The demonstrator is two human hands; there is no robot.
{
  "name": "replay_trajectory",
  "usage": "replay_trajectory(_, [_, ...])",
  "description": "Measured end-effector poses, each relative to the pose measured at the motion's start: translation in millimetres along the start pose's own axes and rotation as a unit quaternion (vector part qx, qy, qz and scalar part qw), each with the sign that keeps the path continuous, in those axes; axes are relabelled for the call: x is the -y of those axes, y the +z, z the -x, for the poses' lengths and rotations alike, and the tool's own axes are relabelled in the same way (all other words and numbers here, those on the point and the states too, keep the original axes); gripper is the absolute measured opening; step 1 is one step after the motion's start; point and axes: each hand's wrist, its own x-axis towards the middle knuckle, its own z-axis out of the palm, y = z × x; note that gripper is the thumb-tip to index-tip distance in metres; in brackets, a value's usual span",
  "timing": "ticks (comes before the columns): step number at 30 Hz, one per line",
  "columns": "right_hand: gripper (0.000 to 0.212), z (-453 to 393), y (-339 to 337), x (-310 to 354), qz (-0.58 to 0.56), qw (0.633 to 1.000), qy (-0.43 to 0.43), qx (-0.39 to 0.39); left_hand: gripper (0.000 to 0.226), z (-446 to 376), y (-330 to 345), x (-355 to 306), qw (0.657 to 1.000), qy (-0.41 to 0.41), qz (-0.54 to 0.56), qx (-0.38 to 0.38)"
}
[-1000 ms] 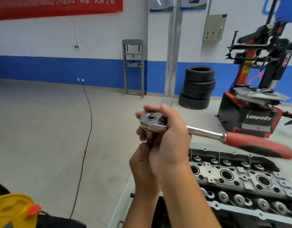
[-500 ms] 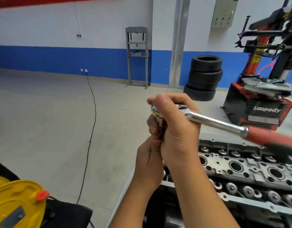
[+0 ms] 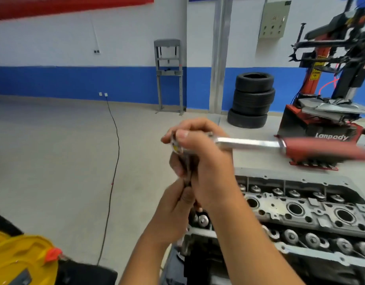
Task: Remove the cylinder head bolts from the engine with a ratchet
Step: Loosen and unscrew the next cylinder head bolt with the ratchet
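The right hand (image 3: 206, 161) is gripping the head of the ratchet (image 3: 249, 144), held up in the air above the near-left end of the engine (image 3: 300, 210); its red handle is pointing right; the left hand (image 3: 173, 210) is curling its fingers (image 3: 186, 197) around the dark extension below the head; a stack of tyres (image 3: 252, 99) is standing by the wall.

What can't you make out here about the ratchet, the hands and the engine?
Only the head view is available.
- Ratchet drive end and what hangs under it: covered by the right hand.
- What the left hand holds: hidden behind the right hand; only a dark shaft shows.
- Ratchet's red grip: motion-blurred.
- Engine: cut off by the right and bottom edges; its near-left corner sits behind both forearms.
- Which bolts remain: cannot tell.
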Motion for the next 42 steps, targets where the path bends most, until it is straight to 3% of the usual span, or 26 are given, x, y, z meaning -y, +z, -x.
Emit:
replay_trajectory(3, [0.01,9.1,5.1,-9.2,0.057,0.994,-0.088,-0.036,0.027,-1.6,-2.1,3.8,0.999,0.006,0.043,0.015])
replay_trajectory(5, [0.01,0.5,1.6,-6.7,0.026,0.999,-0.029,0.015,0.025,-1.5,-4.6,6.6,0.997,0.015,0.073,0.026])
replay_trajectory(8, [0.006,-26.9,-6.8,3.4,-0.077,0.98,0.121,0.142,0.043,-6.0,-10.9,12.1,0.99,0.031,0.121,0.067])
replay_trajectory(10, [0.007,-40.8,-9.3,3.7,-0.119,0.967,0.17,0.148,0.046,-10.8,-13.6,14.6,0.99,0.047,0.123,0.057])
replay_trajectory(12, [0.008,-48.9,-8.4,-2.2,-0.101,0.973,0.167,0.125,0.034,-17.6,-13.9,18.3,0.991,0.055,0.114,0.037])
replay_trajectory(15, [0.013,-45.0,-1.9,-14.1,-0.023,0.994,0.102,0.043,0.029,-17.5,-16.4,25.4,0.99,0.064,0.127,0.024])
replay_trajectory(18, [0.015,-29.9,7.1,-21.8,0.085,0.992,-0.082,-0.04,0.031,-15.3,-13.8,30.3,0.993,0.09,0.079,0.007])
replay_trajectory(20, [0.018,-24.5,11.6,-22.5,0.14,0.975,-0.165,-0.051,0.033,-10.3,-8.8,29.6,0.992,0.109,0.057,-0.01])
replay_trajectory(21, [0.016,-24.4,12.0,-20.1,0.148,0.974,-0.167,-0.038,0.033,-8.0,-7.0,29.3,0.992,0.108,0.056,-0.013])
replay_trajectory(24, [0.015,-30.6,7.9,-12.6,0.066,0.994,-0.011,0.082,0.026,0.6,-6.8,29.6,0.992,0.09,0.082,-0.017])
replay_trajectory(26, [0.015,-35.2,5.4,-7.9,-0.043,0.98,0.108,0.162,0.025,4.2,-6.3,28.1,0.992,0.09,0.089,-0.013])
replay_trajectory(28, [0.02,-39.8,4.8,-8.8,-0.109,0.962,0.162,0.189,0.022,6.3,-3.4,27.3,0.992,0.09,0.084,-0.028])
replay_trajectory(30, [0.023,-41.8,5.5,-13.1,-0.078,0.97,0.147,0.179,0.018,7.3,-0.3,27.9,0.989,0.095,0.095,-0.058])
replay_trajectory(33, [0.024,-41.4,2.5,-16.2,0.058,0.989,0.063,0.123,0.019,5.5,0.8,32.7,0.986,0.098,0.092,-0.102])
replay_trajectory(37, [0.028,-44.8,-10.7,-5.3,0.168,0.98,-0.033,0.099,0.024,1.5,2.8,35.7,0.986,0.088,0.064,-0.128])
replay_trajectory(39, [0.027,-47.7,-14.0,-2.3,0.142,0.983,-0.006,0.114,0.016,-1.0,2.0,35.4,0.986,0.083,0.065,-0.126])
replay_trajectory(42, [0.028,-54.5,-18.5,-7.0,0.041,0.986,0.081,0.137,0.025,-12.5,0.9,24.8,0.987,0.093,0.078,-0.106])
